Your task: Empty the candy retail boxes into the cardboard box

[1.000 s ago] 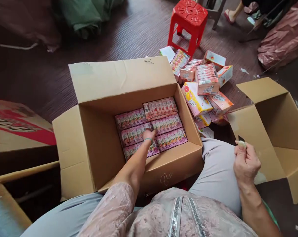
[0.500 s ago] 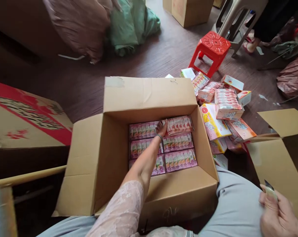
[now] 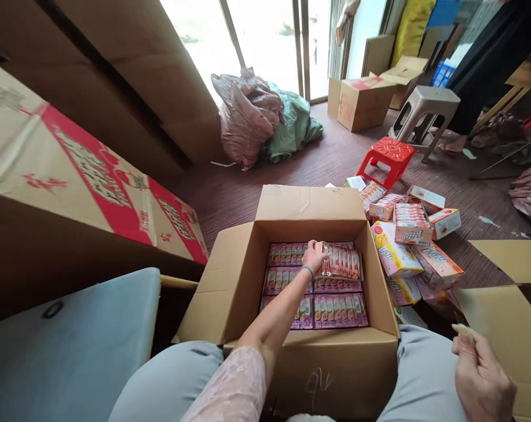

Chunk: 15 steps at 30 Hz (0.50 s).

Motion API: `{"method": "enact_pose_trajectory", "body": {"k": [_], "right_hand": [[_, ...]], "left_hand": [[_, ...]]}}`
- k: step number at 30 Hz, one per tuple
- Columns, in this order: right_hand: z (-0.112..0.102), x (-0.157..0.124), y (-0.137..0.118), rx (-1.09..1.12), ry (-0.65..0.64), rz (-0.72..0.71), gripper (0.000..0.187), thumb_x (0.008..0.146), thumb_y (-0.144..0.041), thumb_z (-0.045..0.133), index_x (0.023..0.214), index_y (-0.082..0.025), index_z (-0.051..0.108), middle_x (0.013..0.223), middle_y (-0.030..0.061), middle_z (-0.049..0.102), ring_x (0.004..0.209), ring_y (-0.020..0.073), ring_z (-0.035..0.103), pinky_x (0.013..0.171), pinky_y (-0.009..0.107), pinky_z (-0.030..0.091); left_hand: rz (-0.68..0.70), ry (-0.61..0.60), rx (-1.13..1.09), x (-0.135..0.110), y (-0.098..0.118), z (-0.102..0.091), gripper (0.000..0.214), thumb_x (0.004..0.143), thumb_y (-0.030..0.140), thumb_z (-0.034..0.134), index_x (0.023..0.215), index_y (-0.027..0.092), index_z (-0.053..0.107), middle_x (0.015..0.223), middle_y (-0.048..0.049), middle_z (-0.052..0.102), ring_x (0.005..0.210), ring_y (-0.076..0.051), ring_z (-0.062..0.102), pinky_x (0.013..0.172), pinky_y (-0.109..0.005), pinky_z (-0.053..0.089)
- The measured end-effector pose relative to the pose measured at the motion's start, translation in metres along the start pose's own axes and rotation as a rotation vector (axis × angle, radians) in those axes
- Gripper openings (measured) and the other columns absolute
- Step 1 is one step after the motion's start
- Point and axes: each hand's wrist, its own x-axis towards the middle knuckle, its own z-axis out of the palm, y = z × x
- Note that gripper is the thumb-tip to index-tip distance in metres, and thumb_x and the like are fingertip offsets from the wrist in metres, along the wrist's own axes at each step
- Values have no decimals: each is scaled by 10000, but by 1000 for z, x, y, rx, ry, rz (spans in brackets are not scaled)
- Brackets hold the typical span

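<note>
Between my knees stands an open cardboard carton (image 3: 353, 369), its flaps folded outward. Inside it, rows of purple packs of small sachets (image 3: 340, 310) lie side by side. My left hand (image 3: 313, 258) grips the left end of a red-and-pink sachet pack (image 3: 343, 261), which sits raised and slightly tilted over the purple packs at the back right. On the right, over my thigh, my right hand (image 3: 483, 372) is closed around a small knife (image 3: 463, 332); its handle looks pale, and the dark blade is blurred against the background.
Loose sachet boxes (image 3: 412, 225) are heaped on the floor right of the carton. Behind them stand a red stool (image 3: 391, 155) and a grey stool (image 3: 436, 99). Printed cartons (image 3: 111, 176) line the left. Another open carton (image 3: 489, 310) stands at right. A person's leg (image 3: 476, 76) shows behind.
My left hand has lifted the red-and-pink pack and drawn it towards me. The view has tilted up, bringing the window into sight. My right hand still holds the knife.
</note>
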Motion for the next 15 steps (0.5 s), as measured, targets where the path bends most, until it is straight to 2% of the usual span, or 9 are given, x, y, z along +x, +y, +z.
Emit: {"method": "enact_pose_trajectory", "body": {"k": [3,5,8,10,12,15], "right_hand": [[1,1,-1,101,-15,-21,725,944,-785,352,985,-176,743,738,114,735,596,232,658,551,308,434],[1,2,-1,164,-7,-32,787,945,-818,308,1002,-162,739,734,118,727,624,230,656,592,304,441],[-1,2,-4,206,-24,-44,793,962,-800,273,1045,-149,718,719,108,704,651,226,638,637,304,436],[-3,-3,-10,218,-77,-93,747,988,-747,263,1076,-147,699,711,96,689,665,227,629,652,305,434],[-8,-13,-23,231,-171,-212,667,1029,-656,247,1077,-158,687,735,92,689,678,223,623,667,302,440],[-17,-33,-54,146,-369,-541,504,1080,-470,272,1022,-188,686,881,109,732,783,210,645,733,284,435]], "left_hand": [[107,68,-70,-57,6,-29,622,672,391,904,1163,280,539,1082,-15,718,1025,-265,713,955,-386,516],[266,78,-225,-101,-1,-48,666,679,424,898,1194,277,503,1094,-11,691,1008,-234,704,933,-354,531],[537,3,-432,-165,-29,-68,828,689,463,896,1347,283,426,1216,-52,663,1107,-234,683,978,-354,540],[611,-70,-448,-201,-55,-73,963,662,458,922,1437,283,377,1300,-88,642,1186,-257,663,1028,-381,533],[601,-129,-396,-225,-81,-72,1059,615,445,955,1477,273,365,1317,-108,638,1192,-280,665,1047,-421,536],[605,-137,-324,-240,-107,-64,1092,569,432,977,1474,261,390,1301,-115,645,1154,-311,676,1064,-498,536]]}}
